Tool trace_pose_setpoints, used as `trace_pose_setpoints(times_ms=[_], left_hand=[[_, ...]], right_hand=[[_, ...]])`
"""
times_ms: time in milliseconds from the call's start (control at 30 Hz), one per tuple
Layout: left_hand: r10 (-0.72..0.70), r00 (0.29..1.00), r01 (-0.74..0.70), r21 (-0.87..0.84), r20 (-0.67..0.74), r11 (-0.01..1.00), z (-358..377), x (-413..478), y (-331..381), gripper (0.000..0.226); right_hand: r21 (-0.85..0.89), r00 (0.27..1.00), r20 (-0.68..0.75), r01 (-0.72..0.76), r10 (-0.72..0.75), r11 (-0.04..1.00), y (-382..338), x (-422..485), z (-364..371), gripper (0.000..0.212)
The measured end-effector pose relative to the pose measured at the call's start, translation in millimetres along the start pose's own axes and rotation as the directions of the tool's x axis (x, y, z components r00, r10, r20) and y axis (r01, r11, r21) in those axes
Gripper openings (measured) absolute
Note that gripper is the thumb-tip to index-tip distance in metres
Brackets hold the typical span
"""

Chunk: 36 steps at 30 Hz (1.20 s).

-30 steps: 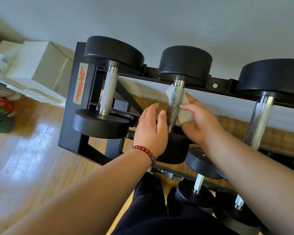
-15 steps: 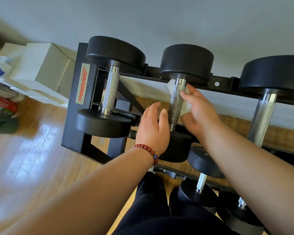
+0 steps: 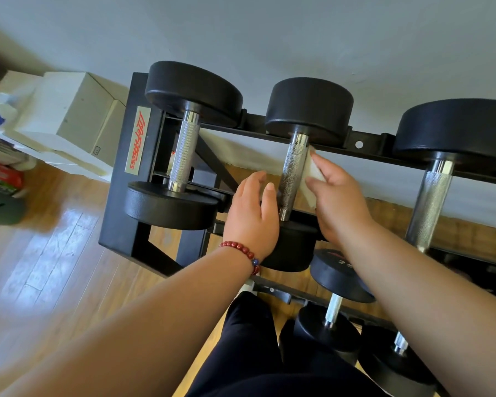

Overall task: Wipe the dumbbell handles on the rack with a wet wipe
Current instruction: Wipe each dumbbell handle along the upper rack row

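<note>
the right hand (image 3: 338, 196) pinches the folded wet wipe (image 3: 312, 176) against the right side of the middle dumbbell handle (image 3: 292, 173) on the rack (image 3: 118, 196); the left hand (image 3: 252, 216) lies open just left of it. likely risk: the rough knurling snags the wipe, leaving the handle's left side unwiped.

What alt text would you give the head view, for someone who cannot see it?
The right hand holds a folded white wet wipe against the knurled steel handle of the middle black dumbbell on the top tier of the black metal rack. The open left hand, with a red bead bracelet, sits just left of that handle.
</note>
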<state>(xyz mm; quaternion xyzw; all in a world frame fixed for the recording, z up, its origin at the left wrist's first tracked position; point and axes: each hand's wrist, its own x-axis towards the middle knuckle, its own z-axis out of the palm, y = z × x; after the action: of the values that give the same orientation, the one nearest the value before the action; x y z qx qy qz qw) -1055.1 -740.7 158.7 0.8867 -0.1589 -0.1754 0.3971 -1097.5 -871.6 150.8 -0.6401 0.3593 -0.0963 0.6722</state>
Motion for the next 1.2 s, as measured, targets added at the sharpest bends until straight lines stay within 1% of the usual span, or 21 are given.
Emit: trace_pose_setpoints(times_ms=[33,67,100,167,233,300,367,467,533,567,600,667,767,867,1033,1200], left_hand=[[0.007,1.000,-0.007,0.001,-0.002,1.000,0.0,-0.2,-0.1,0.042],[0.013,1.000,-0.013,-0.001,-0.005,1.000,0.2,-0.2,-0.1,0.041],[0.021,1.000,-0.021,-0.005,-0.009,1.000,0.4,-0.2,-0.2,0.041],[0.038,0.999,-0.038,-0.001,-0.010,0.999,0.7,-0.4,-0.5,0.042],[0.059,0.998,-0.059,0.019,-0.003,0.998,0.9,-0.7,-1.6,0.043],[0.110,0.994,-0.110,0.051,0.012,0.993,-0.2,-1.4,-1.6,0.044],[0.212,0.976,-0.216,0.092,0.044,0.972,-2.4,-4.2,0.0,0.042],[0.425,0.899,-0.438,0.197,0.107,0.877,-5.8,-8.9,0.4,0.045],[0.498,0.858,-0.513,0.243,0.124,0.824,-7.3,-12.4,-1.9,0.049],[0.510,0.850,-0.527,0.247,0.135,0.813,-8.6,-14.8,-3.6,0.050],[0.520,0.841,-0.540,0.244,0.147,0.806,-10.1,-17.2,-5.1,0.050],[0.541,0.820,-0.573,0.239,0.188,0.784,-12.9,-21.1,-9.7,0.050],[0.569,0.777,-0.627,0.262,0.268,0.734,-15.6,-23.1,-12.9,0.051],[0.573,0.757,-0.650,0.276,0.315,0.708,-16.6,-21.7,-7.0,0.054],[0.599,0.727,-0.682,0.257,0.335,0.684,-16.0,-22.7,10.1,0.056],[0.598,0.728,-0.680,0.241,0.335,0.693,-5.6,-24.5,25.4,0.052]], right_hand=[[-0.127,0.998,0.031,0.059,-0.055,0.990,2.1,-6.4,-4.9,0.046],[-0.255,0.992,0.070,0.124,-0.109,0.959,4.3,-12.1,-10.6,0.045],[-0.343,0.982,0.098,0.184,-0.160,0.921,6.2,-16.8,-16.4,0.046],[-0.450,0.956,0.141,0.294,-0.258,0.843,8.1,-24.9,-26.1,0.048],[-0.564,0.919,0.188,0.391,-0.348,0.727,9.4,-31.4,-34.7,0.051],[-0.668,0.890,0.226,0.437,-0.395,0.603,8.8,-37.6,-42.6,0.056],[-0.745,0.863,0.258,0.464,-0.434,0.480,9.1,-44.1,-48.2,0.060],[-0.813,0.801,0.322,0.507,-0.505,0.285,8.8,-56.6,-51.3,0.061],[-0.849,0.757,0.359,0.508,-0.546,0.146,11.3,-64.4,-53.6,0.058],[-0.858,0.741,0.371,0.504,-0.560,0.100,12.3,-68.1,-54.4,0.057],[-0.863,0.731,0.374,0.500,-0.570,0.075,13.7,-71.5,-55.4,0.056],[-0.874,0.728,0.365,0.483,-0.581,0.057,17.9,-78.7,-56.5,0.056],[-0.898,0.737,0.323,0.437,-0.594,0.054,21.4,-91.5,-57.3,0.054],[-0.918,0.740,0.280,0.392,-0.612,0.053,20.2,-101.0,-59.4,0.058],[-0.934,0.731,0.263,0.357,-0.630,0.025,16.0,-110.0,-68.2,0.062],[-0.933,0.708,0.275,0.361,-0.650,-0.002,16.0,-113.0,-86.2,0.065]])
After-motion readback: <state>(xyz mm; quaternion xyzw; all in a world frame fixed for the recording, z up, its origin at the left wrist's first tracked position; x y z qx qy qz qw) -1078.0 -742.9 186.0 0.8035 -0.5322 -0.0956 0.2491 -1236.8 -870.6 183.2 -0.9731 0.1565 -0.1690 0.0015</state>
